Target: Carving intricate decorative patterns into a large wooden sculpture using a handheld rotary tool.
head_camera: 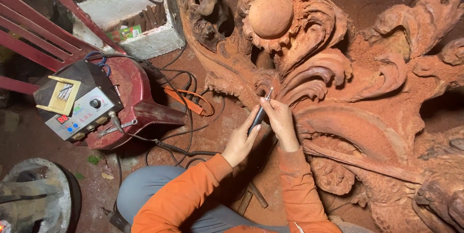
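A large reddish wood carving (338,68) with scrolls and a round ball lies on the floor, dusted with sawdust. Both my hands grip a slim rotary handpiece (257,117) whose bit touches a scroll edge near the carving's middle. My left hand (240,141) holds the dark body low down. My right hand (279,122) pinches it nearer the tip and rests against the carving. A coiled black cable (183,151) runs from the tool leftward.
A grey control box (82,112) with a dial and buttons sits on a red plastic chair (130,88). A white foam box (130,15) stands behind. Orange pliers (186,101) and cables lie on the dusty floor. A grey metal object (34,199) is at bottom left.
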